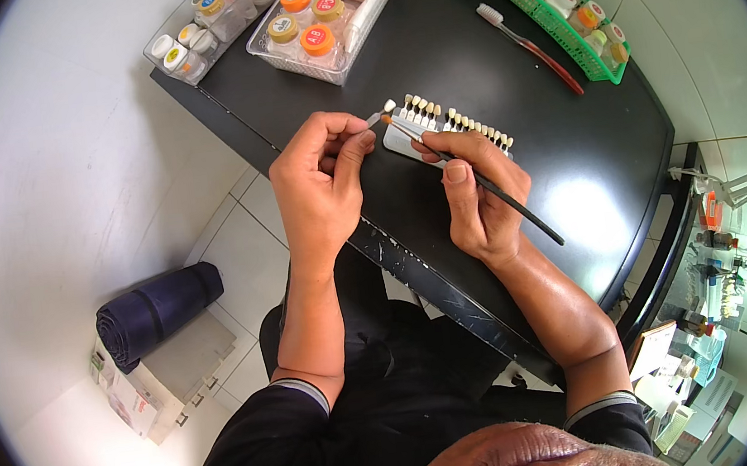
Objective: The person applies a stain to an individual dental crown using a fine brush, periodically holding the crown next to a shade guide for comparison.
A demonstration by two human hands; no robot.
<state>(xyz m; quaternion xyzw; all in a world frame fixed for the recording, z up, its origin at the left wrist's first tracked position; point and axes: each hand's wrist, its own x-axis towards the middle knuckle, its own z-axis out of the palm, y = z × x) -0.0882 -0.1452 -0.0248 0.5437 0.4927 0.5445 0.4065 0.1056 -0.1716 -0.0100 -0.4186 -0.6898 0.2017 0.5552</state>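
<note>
Between the thumb and fingers of my left hand [321, 166] is a tooth shade tab [389, 106], its pale tooth-shaped tip pointing up and to the right. My right hand [482, 187] grips a thin brush [516, 204] with a dark handle. The brush's orange-brown tip is close to the tab; whether they touch I cannot tell. Below and behind the right fingers lies a tooth shade guide [421, 123], a light holder with several tooth-shaped tabs standing in a row. The right hand hides part of its lower edge.
On the black table [455, 52] stand a clear basket of lidded jars [317, 43], a second clear tray of small jars [182, 60], and a green basket [541, 11] of bottles. A red-handled toothbrush [547, 60] lies at the right. A rolled dark mat [159, 310] is on the floor at left.
</note>
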